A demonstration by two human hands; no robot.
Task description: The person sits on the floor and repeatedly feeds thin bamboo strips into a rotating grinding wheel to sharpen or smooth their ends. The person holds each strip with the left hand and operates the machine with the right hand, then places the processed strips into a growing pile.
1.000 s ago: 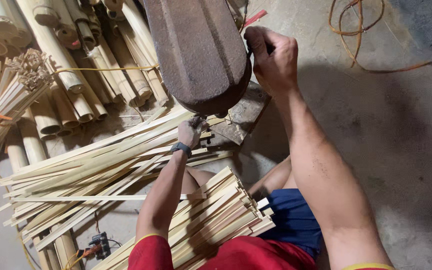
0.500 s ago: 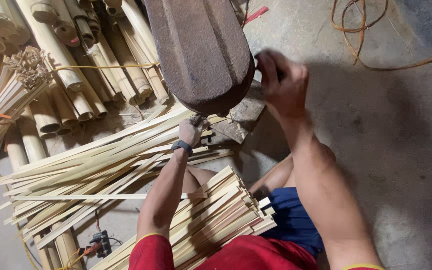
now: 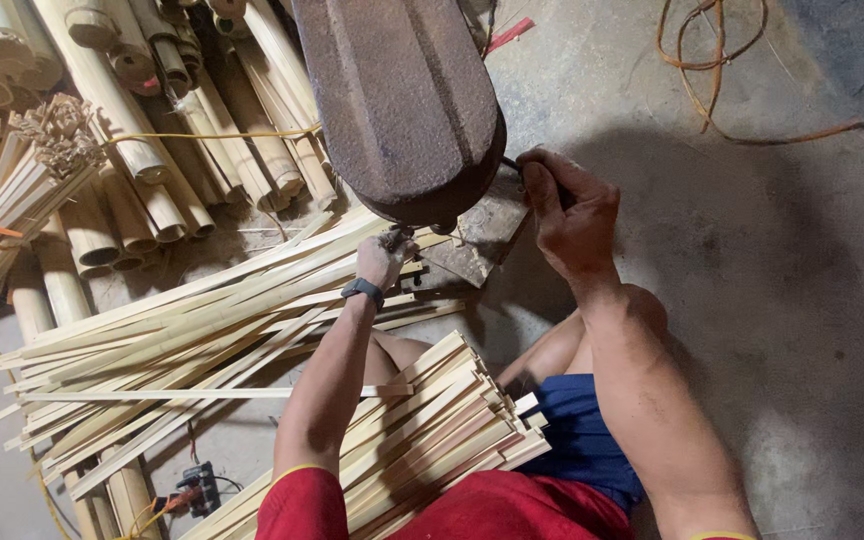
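Our right hand (image 3: 570, 212) has dropped from beside the rusty machine head (image 3: 402, 105) to its lower edge. It's now curled closed there.

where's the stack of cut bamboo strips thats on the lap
In the head view, the stack of bamboo strips lies bottom centre across the person's thighs, between the left forearm and the blue shorts.

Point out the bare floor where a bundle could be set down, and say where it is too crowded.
Bare concrete floor lies beyond the right hand, bordered above by the orange cord. A smaller bare patch sits at the lower left corner, beside the bamboo strips. Crowded: the bamboo poles, the strips under the left hand, the rusty machine, and the lap stack.
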